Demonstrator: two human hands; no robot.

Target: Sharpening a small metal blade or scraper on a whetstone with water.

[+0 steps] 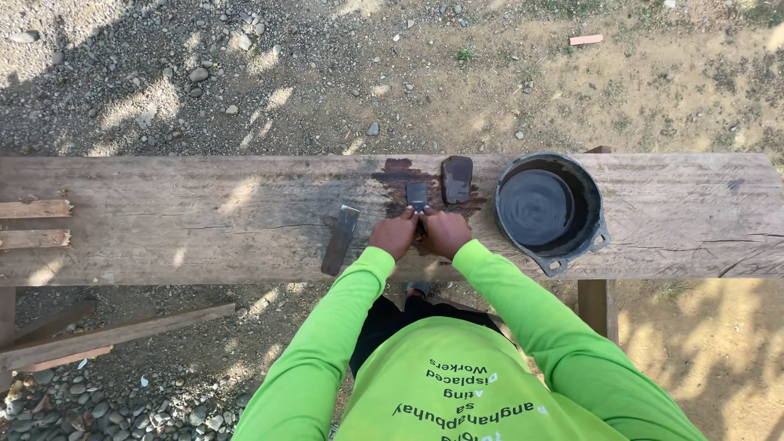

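From the head camera I look straight down at a weathered wooden plank (163,216) laid across a gravel yard. My left hand (394,234) and right hand (446,232) sit side by side, touching, at the plank's near edge, fingers curled in and pressing on a small dark flat blade (417,196) that pokes out just beyond the fingertips. I read both hands as closed on that blade, though the knuckles hide how much of it they cover. It rests on a dark wet patch (398,175) in the wood. Just beyond and to the right lies a dark oblong stone (457,179), close to the blade but apart from it. A second flat metal blade (340,239) lies loose just left of my left hand. To the right stands a round black pan (551,214) holding dark liquid, near the right hand but not touching. Wood offcuts (34,224) rest at the plank's far left end. Bright green sleeves (523,302) block the view beneath the plank.
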